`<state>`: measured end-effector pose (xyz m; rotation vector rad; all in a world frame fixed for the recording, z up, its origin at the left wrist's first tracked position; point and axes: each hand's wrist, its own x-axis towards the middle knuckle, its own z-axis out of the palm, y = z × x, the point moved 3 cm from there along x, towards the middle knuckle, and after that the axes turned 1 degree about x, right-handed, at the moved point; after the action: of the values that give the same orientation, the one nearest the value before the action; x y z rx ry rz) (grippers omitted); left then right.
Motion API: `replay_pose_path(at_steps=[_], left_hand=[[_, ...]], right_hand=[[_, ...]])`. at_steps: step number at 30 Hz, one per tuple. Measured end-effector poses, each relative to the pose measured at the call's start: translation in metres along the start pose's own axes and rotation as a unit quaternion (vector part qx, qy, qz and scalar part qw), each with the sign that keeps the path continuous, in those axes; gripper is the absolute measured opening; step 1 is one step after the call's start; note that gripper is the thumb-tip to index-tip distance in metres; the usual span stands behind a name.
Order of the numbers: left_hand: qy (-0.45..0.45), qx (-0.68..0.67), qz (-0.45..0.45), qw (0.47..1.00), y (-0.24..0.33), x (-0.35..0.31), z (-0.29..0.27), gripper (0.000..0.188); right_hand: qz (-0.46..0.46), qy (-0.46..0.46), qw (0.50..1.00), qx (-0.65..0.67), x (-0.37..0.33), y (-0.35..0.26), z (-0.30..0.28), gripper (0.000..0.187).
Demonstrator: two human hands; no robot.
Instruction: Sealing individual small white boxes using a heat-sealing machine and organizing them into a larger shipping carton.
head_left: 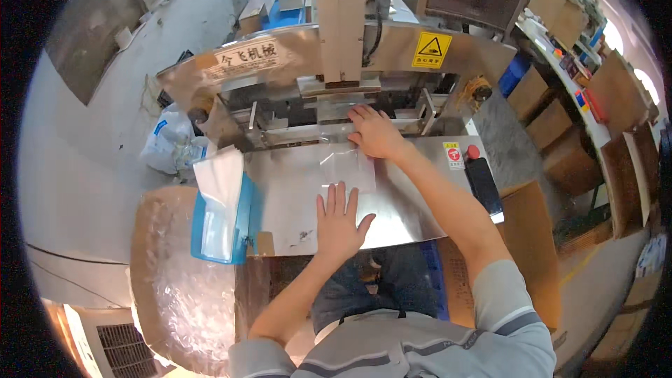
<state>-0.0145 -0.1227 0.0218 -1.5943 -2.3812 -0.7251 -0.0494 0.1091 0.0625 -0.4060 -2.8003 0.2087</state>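
Observation:
A clear plastic sheet (346,168) lies on the metal worktable (287,203), its far end reaching into the slot of a metal press machine (341,35). My left hand (337,227) rests flat at the near edge of that sheet, fingers spread and pointing away from me. Farther off, my right hand (378,134) lies over the sheet's right side by the slot. Its fingers are stretched out toward the left, and nothing shows gripped in them. Whether the right thumb presses the sheet is hard to make out.
Left on the table stands a blue holder (241,220) with white sheets (220,175). A carton of clear plastic pieces (185,301) sits below it. A black control box (483,185) with a red button (473,152) is at the right edge, above an open carton (532,252).

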Motion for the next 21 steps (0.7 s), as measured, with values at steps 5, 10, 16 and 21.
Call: replay_pose_path(at_steps=[5,10,16,21], left_hand=[[0.021,-0.001,-0.026,0.999,-0.001,-0.004,-0.002,0.063],[0.028,0.001,-0.024,0.999,0.001,-0.008,-0.001,0.062],[0.016,0.008,-0.025,1.0,0.0,-0.009,0.0,0.062],[-0.001,0.007,-0.037,0.999,0.0,-0.007,0.001,0.065]], right_hand=[[0.004,-0.029,0.999,0.023,0.001,-0.009,0.0,0.06],[-0.004,-0.032,0.999,0.012,0.0,-0.008,0.001,0.066],[-0.006,0.009,1.0,-0.004,0.003,-0.015,-0.013,0.055],[0.003,0.005,1.0,-0.001,0.013,-0.012,-0.023,0.049]])
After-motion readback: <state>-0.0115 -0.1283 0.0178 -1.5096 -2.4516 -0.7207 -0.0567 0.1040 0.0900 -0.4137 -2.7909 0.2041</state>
